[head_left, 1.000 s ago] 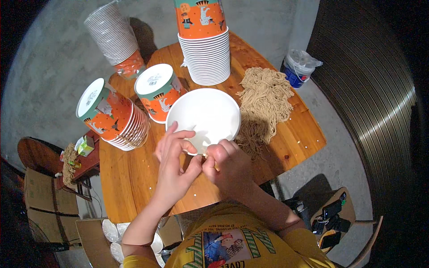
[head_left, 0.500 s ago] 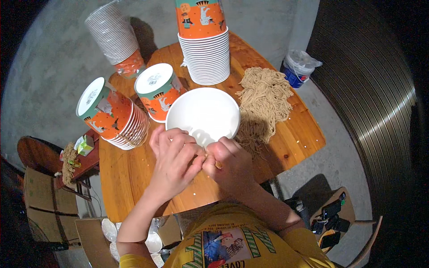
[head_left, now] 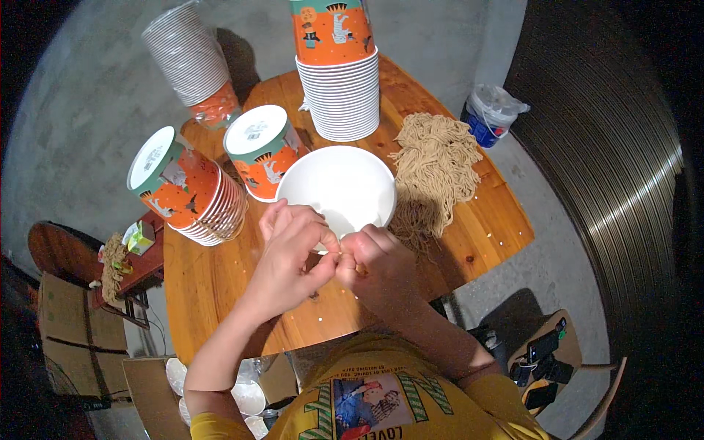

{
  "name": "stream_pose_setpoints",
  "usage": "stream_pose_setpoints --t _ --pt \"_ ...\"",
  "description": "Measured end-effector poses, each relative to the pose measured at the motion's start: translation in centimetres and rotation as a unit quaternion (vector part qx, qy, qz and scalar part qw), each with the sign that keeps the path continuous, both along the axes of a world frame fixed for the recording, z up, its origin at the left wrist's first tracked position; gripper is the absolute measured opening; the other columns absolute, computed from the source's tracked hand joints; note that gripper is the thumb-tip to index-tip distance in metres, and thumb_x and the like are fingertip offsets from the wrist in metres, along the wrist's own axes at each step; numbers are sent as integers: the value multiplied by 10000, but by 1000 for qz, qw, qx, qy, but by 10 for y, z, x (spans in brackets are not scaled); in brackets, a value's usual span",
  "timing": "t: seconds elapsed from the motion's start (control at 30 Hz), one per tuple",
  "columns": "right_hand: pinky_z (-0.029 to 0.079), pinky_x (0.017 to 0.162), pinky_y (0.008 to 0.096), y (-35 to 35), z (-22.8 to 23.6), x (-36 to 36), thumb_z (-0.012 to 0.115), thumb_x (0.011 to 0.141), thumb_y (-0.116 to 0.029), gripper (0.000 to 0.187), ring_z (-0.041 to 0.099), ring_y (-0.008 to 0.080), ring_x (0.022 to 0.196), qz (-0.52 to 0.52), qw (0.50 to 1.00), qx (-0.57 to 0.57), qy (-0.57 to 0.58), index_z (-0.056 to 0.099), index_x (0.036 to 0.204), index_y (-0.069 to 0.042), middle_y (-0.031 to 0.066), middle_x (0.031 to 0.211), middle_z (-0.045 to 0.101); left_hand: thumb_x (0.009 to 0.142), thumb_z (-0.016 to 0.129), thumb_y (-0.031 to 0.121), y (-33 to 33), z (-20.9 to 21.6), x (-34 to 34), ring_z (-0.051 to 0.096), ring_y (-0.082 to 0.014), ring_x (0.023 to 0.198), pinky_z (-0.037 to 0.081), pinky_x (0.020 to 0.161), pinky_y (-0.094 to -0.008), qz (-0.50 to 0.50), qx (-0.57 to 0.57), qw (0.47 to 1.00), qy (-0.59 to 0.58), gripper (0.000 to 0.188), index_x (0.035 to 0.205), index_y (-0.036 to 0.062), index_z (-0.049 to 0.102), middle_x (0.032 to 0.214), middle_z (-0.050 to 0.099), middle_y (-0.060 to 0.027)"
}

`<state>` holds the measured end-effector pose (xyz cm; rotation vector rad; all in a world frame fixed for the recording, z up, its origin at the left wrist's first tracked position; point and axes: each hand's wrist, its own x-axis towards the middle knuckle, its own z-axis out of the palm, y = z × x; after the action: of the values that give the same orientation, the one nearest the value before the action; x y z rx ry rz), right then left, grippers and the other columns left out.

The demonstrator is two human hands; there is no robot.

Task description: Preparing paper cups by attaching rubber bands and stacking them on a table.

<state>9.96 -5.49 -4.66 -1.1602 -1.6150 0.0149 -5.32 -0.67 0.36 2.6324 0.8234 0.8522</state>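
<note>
Both of my hands meet at the near rim of a white round tub (head_left: 334,176), whose open mouth faces up. My left hand (head_left: 290,257) is closed in a pinch, thumb against forefinger. Right beside it, nearly touching, my right hand (head_left: 374,260) has its fingers curled and pinched too. What lies between the fingertips is too small to make out. Beyond the tub to the right is a heap of tan cord (head_left: 436,161), with a darker brown bundle (head_left: 414,220) at its near end.
Upturned orange-and-green paper buckets (head_left: 264,150) stand at the left, one stack (head_left: 183,187) with cord around its rims. A tall bucket stack (head_left: 337,95) rises behind the tub. Another wrapped stack (head_left: 187,59) leans far left. A lidded pail (head_left: 491,114) stands on the floor at right.
Both hands stay at the tub's near rim, still pinched. The left fingers have shifted slightly, with the thumb and forefinger now more extended toward the right hand.
</note>
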Motion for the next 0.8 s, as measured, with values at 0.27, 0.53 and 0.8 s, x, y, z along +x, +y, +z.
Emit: stream_pose_setpoints --t 0.27,0.53,0.8 --pt "455 522 393 1 -2 -2 626 661 18 218 545 297 607 9 1000 13 -12 507 818 -76 94 681 509 702 628 91 7 -5 -3 509 -220 973 193 1053 -449 -19 -95 995 -14 124 777 98 530 853 499 -40" --pt "484 556 410 2 -6 -1 613 685 -59 191 541 317 614 4 999 29 -13 510 843 -95 105 716 505 706 633 100 2 -7 -3 503 -230 1012 202 1046 -458 12 -101 994 -26 142 796 91 524 878 518 -48" --pt "465 527 395 2 -7 -1 621 644 24 289 537 295 605 -19 998 58 -28 482 869 -92 88 714 509 703 668 120 -4 1 -2 496 -233 1007 216 1020 -475 15 -11 1000 8 169 810 100 539 877 515 -44"
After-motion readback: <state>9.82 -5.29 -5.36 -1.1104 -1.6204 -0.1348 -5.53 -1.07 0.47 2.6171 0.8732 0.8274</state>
